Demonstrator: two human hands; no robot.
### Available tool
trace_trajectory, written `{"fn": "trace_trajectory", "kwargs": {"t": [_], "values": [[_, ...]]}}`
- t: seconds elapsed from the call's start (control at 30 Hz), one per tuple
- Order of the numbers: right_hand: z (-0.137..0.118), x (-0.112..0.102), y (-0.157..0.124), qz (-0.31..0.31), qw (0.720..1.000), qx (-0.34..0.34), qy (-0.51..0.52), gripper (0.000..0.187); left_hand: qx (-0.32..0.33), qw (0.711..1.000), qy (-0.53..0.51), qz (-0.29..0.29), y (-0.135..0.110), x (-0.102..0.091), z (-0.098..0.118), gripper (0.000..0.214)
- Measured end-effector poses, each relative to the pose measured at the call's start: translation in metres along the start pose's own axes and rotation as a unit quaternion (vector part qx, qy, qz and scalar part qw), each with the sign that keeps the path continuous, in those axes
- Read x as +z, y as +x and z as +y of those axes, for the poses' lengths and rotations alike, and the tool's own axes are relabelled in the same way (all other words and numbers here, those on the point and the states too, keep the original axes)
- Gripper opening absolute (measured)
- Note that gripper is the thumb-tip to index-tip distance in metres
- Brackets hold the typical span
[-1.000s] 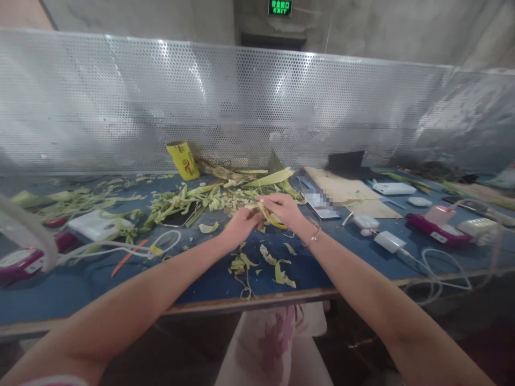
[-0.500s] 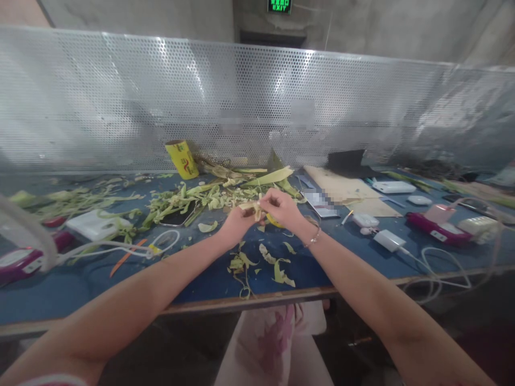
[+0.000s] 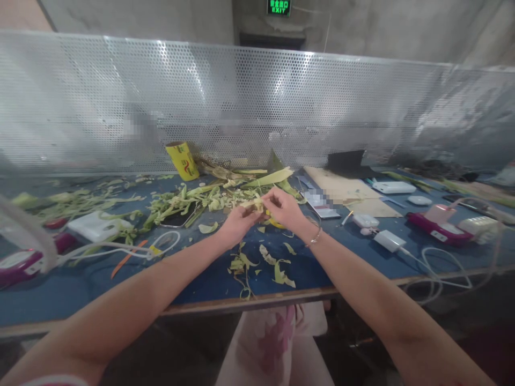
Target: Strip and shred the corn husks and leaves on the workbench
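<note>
My left hand (image 3: 236, 224) is closed around a pale yellow-green plant strip (image 3: 253, 204), above the middle of the blue table. My right hand (image 3: 282, 208), with a bracelet at its wrist, pinches the strip's right end between thumb and fingertips. The two hands nearly meet; their lower fingers are partly hidden. Beneath the right hand a bit of a yellow object (image 3: 274, 222) shows, mostly covered. Just beyond lies a heap of green leaf strips and twisted pieces (image 3: 209, 197), with a long pale leaf (image 3: 271, 178) across it. Leaf scraps (image 3: 279, 273) lie nearer the front edge.
A yellow cardboard tube (image 3: 183, 161) leans at the back before a perforated metal screen (image 3: 257, 102). A dark phone (image 3: 183, 215) lies left, partly under leaves. Brown paper (image 3: 341, 185), another phone (image 3: 322, 205), a white charger (image 3: 388, 240) and a purple power strip (image 3: 438, 228) lie right.
The right fingertips have shifted slightly, and the held strip sits a little differently between the hands. Both arms stay almost where they were.
</note>
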State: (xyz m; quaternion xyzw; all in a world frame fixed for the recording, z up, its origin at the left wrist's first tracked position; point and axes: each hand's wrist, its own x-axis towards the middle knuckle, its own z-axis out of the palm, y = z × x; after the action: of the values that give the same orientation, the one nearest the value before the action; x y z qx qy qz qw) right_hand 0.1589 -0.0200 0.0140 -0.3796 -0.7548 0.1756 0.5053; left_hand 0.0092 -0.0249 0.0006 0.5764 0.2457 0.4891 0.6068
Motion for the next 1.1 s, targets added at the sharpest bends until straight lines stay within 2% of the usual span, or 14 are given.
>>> {"fn": "trace_trajectory", "kwargs": {"t": [0.2, 0.4, 0.57, 0.77, 0.9, 1.1], "values": [[0.008, 0.003, 0.002, -0.004, 1.0, 0.002, 0.012, 0.009, -0.034, 0.999, 0.027, 0.033, 0.004, -0.004, -0.005, 0.04], [0.011, 0.009, -0.001, -0.013, 1.0, -0.01, 0.006, 0.01, -0.02, 0.996, 0.05, 0.072, 0.003, -0.008, -0.009, 0.039], [0.007, 0.013, -0.005, -0.003, 1.0, 0.001, 0.009, 0.012, 0.003, 0.989, 0.127, 0.07, 0.002, -0.01, -0.012, 0.035], [0.003, 0.017, -0.007, 0.003, 1.0, 0.014, 0.025, 0.011, 0.032, 0.956, 0.282, 0.074, -0.002, -0.01, -0.005, 0.04], [0.004, 0.018, -0.007, -0.009, 0.999, 0.021, 0.043, 0.013, 0.07, 0.956, 0.278, 0.063, -0.004, -0.007, -0.002, 0.036], [0.002, 0.018, -0.004, -0.036, 0.991, 0.055, 0.12, 0.016, 0.075, 0.961, 0.262, 0.056, -0.003, -0.01, -0.004, 0.042]]}}
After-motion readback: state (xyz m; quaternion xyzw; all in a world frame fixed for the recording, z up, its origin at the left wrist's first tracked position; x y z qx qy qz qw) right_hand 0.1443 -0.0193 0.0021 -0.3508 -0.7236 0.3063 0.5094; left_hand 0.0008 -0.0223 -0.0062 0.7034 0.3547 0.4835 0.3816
